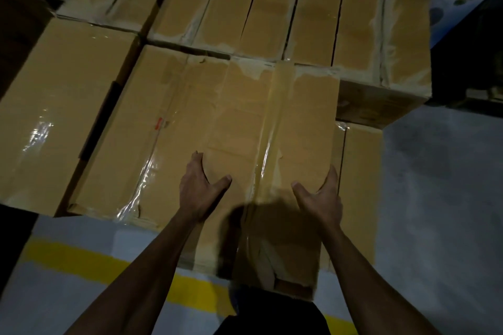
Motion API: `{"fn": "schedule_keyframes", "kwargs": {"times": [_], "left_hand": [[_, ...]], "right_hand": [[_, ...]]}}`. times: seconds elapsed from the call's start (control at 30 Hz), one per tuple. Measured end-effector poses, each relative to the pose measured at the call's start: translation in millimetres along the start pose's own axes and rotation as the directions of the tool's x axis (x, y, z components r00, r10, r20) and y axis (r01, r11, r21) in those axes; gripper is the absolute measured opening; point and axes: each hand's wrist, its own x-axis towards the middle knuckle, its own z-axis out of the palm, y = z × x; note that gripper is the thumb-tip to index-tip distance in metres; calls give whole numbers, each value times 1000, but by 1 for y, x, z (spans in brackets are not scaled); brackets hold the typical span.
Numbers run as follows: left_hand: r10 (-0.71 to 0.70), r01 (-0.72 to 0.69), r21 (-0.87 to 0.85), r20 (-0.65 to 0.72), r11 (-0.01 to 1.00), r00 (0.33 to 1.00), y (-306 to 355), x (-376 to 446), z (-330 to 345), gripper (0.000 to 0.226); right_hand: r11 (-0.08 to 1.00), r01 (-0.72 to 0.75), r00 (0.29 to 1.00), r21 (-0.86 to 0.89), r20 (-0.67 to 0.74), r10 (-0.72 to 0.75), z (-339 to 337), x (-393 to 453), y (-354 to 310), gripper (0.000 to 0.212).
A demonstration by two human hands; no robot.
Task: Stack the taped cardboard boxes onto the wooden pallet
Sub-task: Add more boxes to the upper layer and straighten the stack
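Observation:
A long taped cardboard box (245, 122) lies in front of me, a clear tape strip running down its top. Its far end rests among other taped boxes and its near end juts toward my body. My left hand (200, 190) presses on the box's left side, fingers down along the seam with the neighbouring box (130, 130) and thumb on top. Over the box's right edge curls my right hand (321, 198), thumb also on top. More taped boxes (272, 8) are packed in a row behind. The wooden pallet is hidden beneath the stack.
Another large box (62, 103) sits at the left, and a lower box (359, 185) shows under the right edge. A grey floor (435, 198) with a yellow line (81, 258) lies below. A dark blue object (468, 49) stands at the upper right.

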Motion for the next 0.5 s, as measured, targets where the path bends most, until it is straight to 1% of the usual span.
{"fn": "schedule_keyframes", "kwargs": {"times": [0.1, 0.23, 0.33, 0.5], "left_hand": [[9, -8, 98, -4, 995, 1000, -5, 16, 5, 109], [-6, 7, 175, -3, 984, 1000, -10, 32, 13, 110], [-33, 33, 196, -8, 980, 999, -16, 34, 19, 116], [-34, 39, 211, -24, 977, 999, -23, 44, 25, 114]], "right_hand": [[999, 6, 1000, 44, 27, -7, 7, 8, -1, 107], [996, 5, 999, 89, 43, -9, 16, 15, 1, 117], [996, -50, 997, 68, 66, 46, 21, 24, 3, 113], [997, -15, 999, 75, 43, 12, 28, 31, 4, 108]]}}
